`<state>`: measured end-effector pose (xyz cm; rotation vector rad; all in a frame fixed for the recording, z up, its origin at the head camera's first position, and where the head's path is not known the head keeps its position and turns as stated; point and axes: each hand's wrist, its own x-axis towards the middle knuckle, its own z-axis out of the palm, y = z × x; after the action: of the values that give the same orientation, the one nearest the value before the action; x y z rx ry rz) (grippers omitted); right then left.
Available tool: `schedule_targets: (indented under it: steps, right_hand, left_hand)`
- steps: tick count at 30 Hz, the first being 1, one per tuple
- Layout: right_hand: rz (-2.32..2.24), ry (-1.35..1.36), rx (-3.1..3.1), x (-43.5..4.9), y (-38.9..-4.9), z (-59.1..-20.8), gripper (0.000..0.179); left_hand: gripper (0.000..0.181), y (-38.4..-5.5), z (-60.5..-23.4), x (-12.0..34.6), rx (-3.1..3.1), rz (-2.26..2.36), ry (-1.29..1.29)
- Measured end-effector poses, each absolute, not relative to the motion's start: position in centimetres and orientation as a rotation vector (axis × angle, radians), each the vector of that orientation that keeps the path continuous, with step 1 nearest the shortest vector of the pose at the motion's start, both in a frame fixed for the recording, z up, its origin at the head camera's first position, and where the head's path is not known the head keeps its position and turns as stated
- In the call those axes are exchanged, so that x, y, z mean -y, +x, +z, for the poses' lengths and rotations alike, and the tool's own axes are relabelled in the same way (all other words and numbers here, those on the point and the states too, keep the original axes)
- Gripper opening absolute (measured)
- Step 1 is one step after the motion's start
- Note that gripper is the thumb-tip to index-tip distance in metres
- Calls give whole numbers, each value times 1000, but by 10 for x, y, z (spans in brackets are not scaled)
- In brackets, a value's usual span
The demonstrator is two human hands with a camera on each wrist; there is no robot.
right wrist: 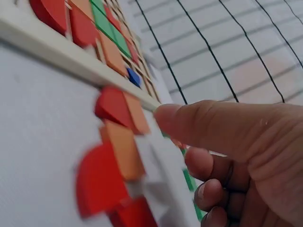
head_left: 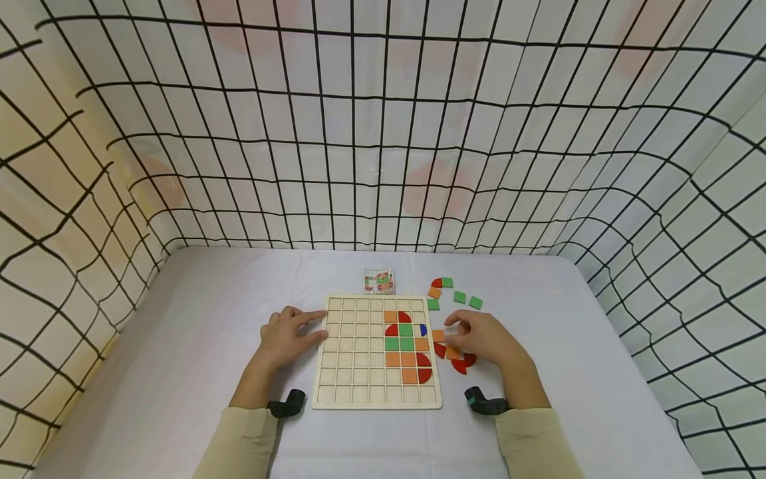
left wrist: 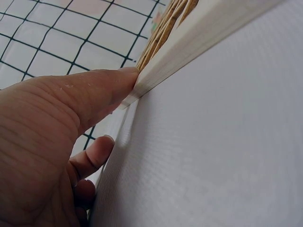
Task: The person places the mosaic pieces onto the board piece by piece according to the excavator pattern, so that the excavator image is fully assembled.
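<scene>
A pale wooden grid board (head_left: 361, 379) lies in front of me, with orange squares, green squares, red quarter-round pieces and a small blue piece (head_left: 423, 330) in its right-hand cells. My left hand (head_left: 285, 338) touches the board's left edge with index finger and thumb, its other fingers bent. Just right of the board, my right hand (head_left: 483, 336) hovers at a cluster of loose tiles, finger and thumb apart. Nothing shows between them. By the thumb in the right wrist view lie an orange tile (right wrist: 137, 114) and a red quarter-round piece (right wrist: 112, 108).
Behind the board lies a small pattern card (head_left: 379, 281). Several green squares (head_left: 459, 297) are scattered at the back right, beside an orange square (head_left: 434, 292) and a red piece (head_left: 437, 283). Black netting (head_left: 383, 146) surrounds the white-covered table (head_left: 203, 319) at the back and sides.
</scene>
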<state>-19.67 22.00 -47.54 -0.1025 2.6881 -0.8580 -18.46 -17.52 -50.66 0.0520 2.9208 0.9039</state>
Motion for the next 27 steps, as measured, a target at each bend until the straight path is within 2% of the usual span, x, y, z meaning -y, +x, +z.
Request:
schedule_targets:
  steps: [4,13,27]
  right_hand:
    - [-824,-80,-2672,-232,-195,-474,29]
    - [-864,-108,-2581,-242,-194,-477,16]
    - [-817,-74,-2726,-244,-200,-488,18]
  left_hand:
    - [49,-184,-506,175,-2919,908,61]
    - [48,-185,-508,176,-2925,907,71]
    - [48,-185,-508,175,-2923,897,55]
